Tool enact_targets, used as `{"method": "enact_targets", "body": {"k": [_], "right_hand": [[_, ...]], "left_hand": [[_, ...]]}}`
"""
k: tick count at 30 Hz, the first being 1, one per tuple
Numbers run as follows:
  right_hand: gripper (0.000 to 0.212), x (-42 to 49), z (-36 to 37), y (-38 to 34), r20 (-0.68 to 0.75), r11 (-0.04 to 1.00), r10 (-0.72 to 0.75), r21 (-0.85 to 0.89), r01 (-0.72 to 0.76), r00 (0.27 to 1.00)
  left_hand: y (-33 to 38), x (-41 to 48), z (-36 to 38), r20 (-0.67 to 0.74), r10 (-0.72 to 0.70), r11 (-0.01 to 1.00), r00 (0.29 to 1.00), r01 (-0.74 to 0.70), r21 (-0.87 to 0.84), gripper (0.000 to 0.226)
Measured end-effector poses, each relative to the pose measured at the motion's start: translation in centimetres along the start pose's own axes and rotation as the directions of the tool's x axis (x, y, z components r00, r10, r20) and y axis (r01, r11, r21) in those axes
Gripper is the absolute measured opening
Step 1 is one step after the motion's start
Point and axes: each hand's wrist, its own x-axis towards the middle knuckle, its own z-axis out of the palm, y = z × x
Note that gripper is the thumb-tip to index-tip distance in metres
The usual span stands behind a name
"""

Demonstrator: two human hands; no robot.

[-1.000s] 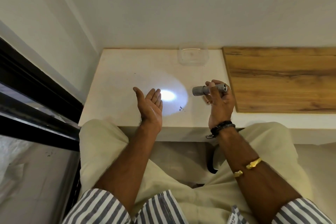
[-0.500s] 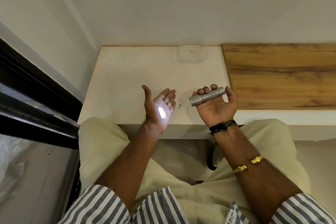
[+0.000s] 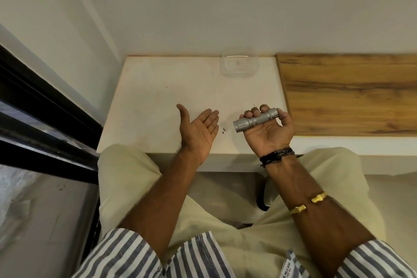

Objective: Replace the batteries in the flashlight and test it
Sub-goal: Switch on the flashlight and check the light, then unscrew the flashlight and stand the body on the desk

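Over a white ledge (image 3: 158,106) beside wood panelling (image 3: 347,95), the right hand (image 3: 268,131) grips a flashlight (image 3: 255,119); the left hand (image 3: 198,128) lies spread, empty.

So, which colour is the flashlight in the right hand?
Silver-grey; the flashlight in the right hand shows best in the head view.

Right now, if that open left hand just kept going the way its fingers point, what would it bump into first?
Probably the flashlight. The left hand is open, palm up, fingers aimed right and slightly away, toward the flashlight's head in the right hand. A bare stretch of white table lies between. Depth is unclear, so it might pass just beyond.
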Motion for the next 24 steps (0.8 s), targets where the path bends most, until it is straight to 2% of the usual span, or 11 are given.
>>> {"method": "enact_targets", "body": {"k": [2, 4, 7, 10, 13, 16, 18, 21, 24], "right_hand": [[0.020, 0.2, -0.3, 0.0, 0.008, 0.999, 0.028, -0.046, -0.028, 1.000], [0.009, 0.6, -0.4, 0.2, -0.024, 0.985, 0.028, -0.172, -0.032, 0.999], [0.036, 1.3, -0.4, 1.0, -0.060, 0.876, -0.034, -0.483, 0.001, 0.998], [0.037, 1.4, -0.4, 1.9, -0.010, 0.637, -0.100, -0.769, 0.057, 0.995], [0.042, 2.3, -0.5, 2.8, 0.058, 0.333, -0.191, -0.935, 0.120, 0.980], [0.051, 3.6, -0.8, 3.8, 0.127, 0.095, -0.258, -0.983, 0.156, 0.958], [0.054, 4.5, -0.5, 4.4, 0.163, -0.011, -0.306, -0.986, 0.168, 0.938], [0.051, 5.7, 0.9, 5.0, 0.244, -0.094, -0.349, -0.970, 0.225, 0.905], [0.044, 7.4, 2.9, 5.2, 0.274, -0.097, -0.365, -0.962, 0.256, 0.890]], "left_hand": [[0.1, 0.1, 0.0, -0.041, 0.016, 0.998, 0.999, -0.014, 0.058, 0.098], [0.0, 0.3, 0.0, -0.107, 0.077, 0.969, 0.991, -0.049, 0.242, 0.079], [-0.2, 0.2, 0.1, -0.146, 0.248, 0.855, 0.958, -0.146, 0.497, 0.051], [0.0, 0.5, 0.1, -0.079, 0.426, 0.689, 0.901, -0.267, 0.674, 0.031], [0.8, 1.0, 0.0, 0.051, 0.498, 0.495, 0.866, -0.332, 0.803, 0.025], [2.1, 1.5, -0.2, 0.119, 0.536, 0.407, 0.836, -0.379, 0.831, 0.024], [3.0, 2.1, -0.2, 0.142, 0.544, 0.384, 0.827, -0.396, 0.834, 0.024], [4.4, 3.2, -0.2, 0.163, 0.554, 0.359, 0.816, -0.411, 0.838, 0.025], [6.0, 4.8, -0.3, 0.153, 0.571, 0.371, 0.807, -0.420, 0.828, 0.024]]}}
